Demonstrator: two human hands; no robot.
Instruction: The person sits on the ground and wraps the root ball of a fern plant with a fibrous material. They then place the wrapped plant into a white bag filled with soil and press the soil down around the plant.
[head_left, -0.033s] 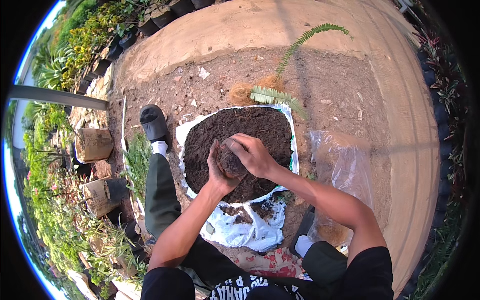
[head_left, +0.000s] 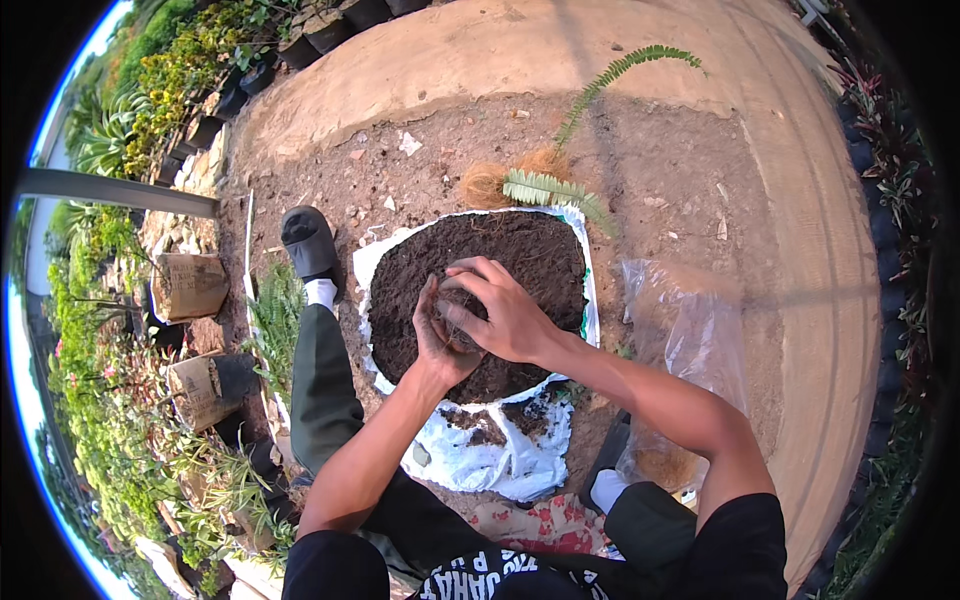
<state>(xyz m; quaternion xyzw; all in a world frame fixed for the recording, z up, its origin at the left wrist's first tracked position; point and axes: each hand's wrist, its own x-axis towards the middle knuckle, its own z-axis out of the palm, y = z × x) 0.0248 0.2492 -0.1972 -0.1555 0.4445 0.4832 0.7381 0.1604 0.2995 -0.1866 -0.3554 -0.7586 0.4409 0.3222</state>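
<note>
My two hands are cupped together over the middle of an open white sack [head_left: 592, 300] full of dark soil [head_left: 420, 260]. Between them is a dark, rounded clump of soil [head_left: 462, 303], with fine fibres showing; much of it is hidden by the fingers. My left hand [head_left: 440, 340] supports it from the left and below, its fingers dirty and curved upward. Over the top and right side curls my right hand [head_left: 508, 318]. Beyond the sack lie a cut fern frond [head_left: 545, 188] and a tan tuft of fibre [head_left: 484, 186].
A clear plastic bag [head_left: 690, 330] with brown fibre lies right of the sack. Potted plants [head_left: 235, 380] line the left side. My left foot in a dark slide [head_left: 310, 245] is beside the sack. A longer fern frond [head_left: 610, 85] arches up farther away.
My right hand has shifted slightly, its fingers lifting and wrapping farther over the clump, which now shows less. My left hand stays nearly in place under it.
</note>
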